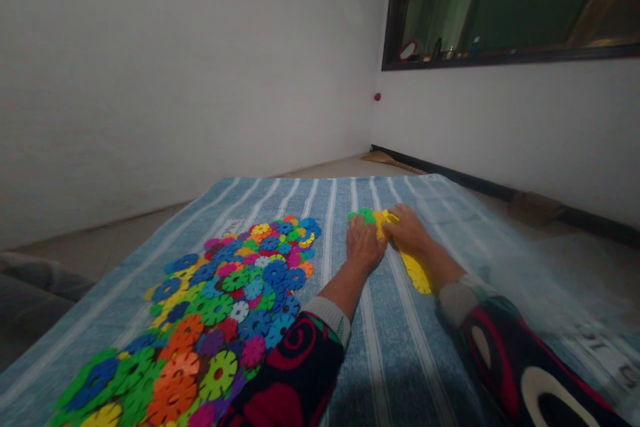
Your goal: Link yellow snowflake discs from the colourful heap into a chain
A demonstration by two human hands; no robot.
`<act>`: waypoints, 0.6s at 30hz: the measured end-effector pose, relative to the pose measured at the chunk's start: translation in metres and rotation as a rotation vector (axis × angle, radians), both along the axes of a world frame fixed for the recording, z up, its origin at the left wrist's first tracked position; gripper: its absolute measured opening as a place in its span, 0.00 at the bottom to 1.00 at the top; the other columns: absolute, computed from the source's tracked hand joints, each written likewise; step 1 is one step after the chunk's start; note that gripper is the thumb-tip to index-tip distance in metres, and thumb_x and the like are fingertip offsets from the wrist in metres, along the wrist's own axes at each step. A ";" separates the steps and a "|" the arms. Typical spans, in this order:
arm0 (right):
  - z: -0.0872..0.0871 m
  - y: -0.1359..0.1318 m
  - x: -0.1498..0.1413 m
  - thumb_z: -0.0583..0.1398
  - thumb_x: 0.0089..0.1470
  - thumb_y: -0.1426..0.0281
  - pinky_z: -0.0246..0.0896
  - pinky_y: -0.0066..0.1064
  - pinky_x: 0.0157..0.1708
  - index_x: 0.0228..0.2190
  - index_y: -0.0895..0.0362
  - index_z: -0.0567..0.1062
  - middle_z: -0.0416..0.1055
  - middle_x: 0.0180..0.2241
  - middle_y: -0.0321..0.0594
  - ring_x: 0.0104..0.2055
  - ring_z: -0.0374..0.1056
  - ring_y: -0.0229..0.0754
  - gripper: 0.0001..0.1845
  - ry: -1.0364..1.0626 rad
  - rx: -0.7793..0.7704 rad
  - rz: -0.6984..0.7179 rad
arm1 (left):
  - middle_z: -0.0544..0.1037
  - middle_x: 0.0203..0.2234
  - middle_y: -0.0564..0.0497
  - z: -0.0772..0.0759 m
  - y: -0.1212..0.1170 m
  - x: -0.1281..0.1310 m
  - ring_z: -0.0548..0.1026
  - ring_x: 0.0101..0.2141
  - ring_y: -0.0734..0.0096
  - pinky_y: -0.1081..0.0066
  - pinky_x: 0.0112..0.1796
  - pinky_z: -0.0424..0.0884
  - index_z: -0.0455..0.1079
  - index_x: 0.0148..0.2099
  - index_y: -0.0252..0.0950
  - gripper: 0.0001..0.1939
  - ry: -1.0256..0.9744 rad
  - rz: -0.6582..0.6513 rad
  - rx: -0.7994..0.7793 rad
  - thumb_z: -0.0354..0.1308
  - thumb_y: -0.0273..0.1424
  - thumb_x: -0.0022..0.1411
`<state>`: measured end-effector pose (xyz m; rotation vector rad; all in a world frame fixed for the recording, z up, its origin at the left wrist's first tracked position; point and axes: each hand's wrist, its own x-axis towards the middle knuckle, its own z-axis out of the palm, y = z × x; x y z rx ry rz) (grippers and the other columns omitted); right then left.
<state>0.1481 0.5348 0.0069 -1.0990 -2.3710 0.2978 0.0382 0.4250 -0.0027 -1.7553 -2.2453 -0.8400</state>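
Two thirds of the way across the cloth, my left hand [364, 243] curls over the near side of green notched discs [369, 215], its fingers bent down on them. Close beside it, my right hand [407, 230] has its fingers bent around yellow notched discs [390, 216]. A yellow-orange disc [379, 221] shows between the two hands. From under my right hand a row of overlapping yellow discs [416, 272] runs toward me along the wrist. My fingertips are partly hidden, so how the discs join there cannot be made out.
A large heap of multicoloured notched discs [240, 293] spreads over the left of the blue striped cloth [345, 347]. White walls stand behind and to the right. A dark-framed window [500, 7] is at upper right, with small items on its sill. Cardboard [535, 207] lies on the floor at right.
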 end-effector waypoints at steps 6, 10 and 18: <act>-0.009 0.012 0.015 0.51 0.57 0.66 0.55 0.41 0.58 0.49 0.61 0.76 0.72 0.52 0.53 0.57 0.65 0.50 0.24 0.279 -0.211 -0.120 | 0.70 0.52 0.39 0.005 0.000 0.001 0.61 0.59 0.49 0.56 0.59 0.58 0.71 0.37 0.35 0.10 -0.027 0.003 -0.023 0.61 0.37 0.57; -0.010 0.012 0.017 0.51 0.55 0.64 0.56 0.42 0.58 0.52 0.59 0.74 0.72 0.54 0.49 0.59 0.64 0.49 0.27 0.419 -0.280 -0.150 | 0.71 0.50 0.40 0.007 0.001 0.000 0.62 0.58 0.50 0.56 0.58 0.59 0.71 0.35 0.35 0.10 -0.038 0.001 -0.026 0.61 0.37 0.57; -0.001 0.004 0.012 0.56 0.47 0.59 0.62 0.38 0.46 0.38 0.56 0.77 0.76 0.38 0.44 0.46 0.69 0.49 0.20 0.700 -0.450 -0.136 | 0.70 0.51 0.39 0.007 0.001 -0.002 0.62 0.58 0.51 0.55 0.57 0.59 0.71 0.34 0.35 0.10 -0.025 -0.012 -0.012 0.62 0.37 0.57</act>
